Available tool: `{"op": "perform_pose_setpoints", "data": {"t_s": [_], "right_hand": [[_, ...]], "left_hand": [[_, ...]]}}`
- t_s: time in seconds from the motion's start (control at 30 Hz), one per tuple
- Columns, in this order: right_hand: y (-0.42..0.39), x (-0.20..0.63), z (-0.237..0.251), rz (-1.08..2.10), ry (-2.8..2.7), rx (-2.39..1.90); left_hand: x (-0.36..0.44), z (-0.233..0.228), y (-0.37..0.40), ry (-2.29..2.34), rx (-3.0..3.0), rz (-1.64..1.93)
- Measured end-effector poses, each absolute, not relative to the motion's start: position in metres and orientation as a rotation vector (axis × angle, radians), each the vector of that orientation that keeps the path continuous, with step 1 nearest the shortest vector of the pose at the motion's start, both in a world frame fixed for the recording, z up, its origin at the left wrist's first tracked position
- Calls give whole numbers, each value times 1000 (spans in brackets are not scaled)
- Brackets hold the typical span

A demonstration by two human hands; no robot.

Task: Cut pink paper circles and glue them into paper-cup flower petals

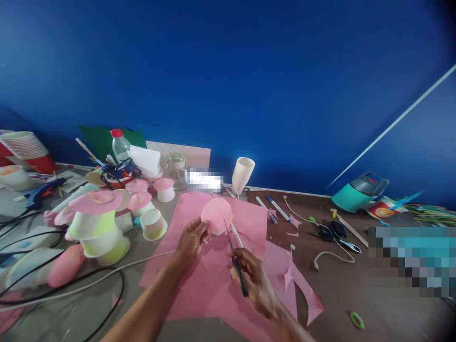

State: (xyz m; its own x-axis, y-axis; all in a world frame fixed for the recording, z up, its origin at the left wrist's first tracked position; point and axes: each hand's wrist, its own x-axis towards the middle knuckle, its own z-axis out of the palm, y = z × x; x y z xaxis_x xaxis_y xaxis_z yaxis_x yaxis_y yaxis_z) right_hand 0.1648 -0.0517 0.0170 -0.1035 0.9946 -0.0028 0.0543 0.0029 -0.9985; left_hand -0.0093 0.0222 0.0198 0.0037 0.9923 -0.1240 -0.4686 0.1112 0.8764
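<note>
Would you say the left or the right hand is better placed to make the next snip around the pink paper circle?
Right, probably. The right hand grips the scissors, whose tips point at the pink paper circle. The left hand pinches the circle's edge, so it is occupied steadying it.

A white cup (243, 174) stands upturned at the back of the worktop (356, 285) against the blue wall, with a red-capped bottle (119, 144) and glass jar (176, 170) to its left, a teal kettle (359, 192) far right, and black cables (71, 280) trailing at left
</note>
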Motion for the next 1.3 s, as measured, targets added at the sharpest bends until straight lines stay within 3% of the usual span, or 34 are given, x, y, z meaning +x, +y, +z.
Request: {"op": "perform_pose_setpoints", "data": {"t_s": [1.3], "right_hand": [[-50,157,21,1297,-1422,-1240]], "left_hand": [[-3,28,18,946,784,1320]]}}
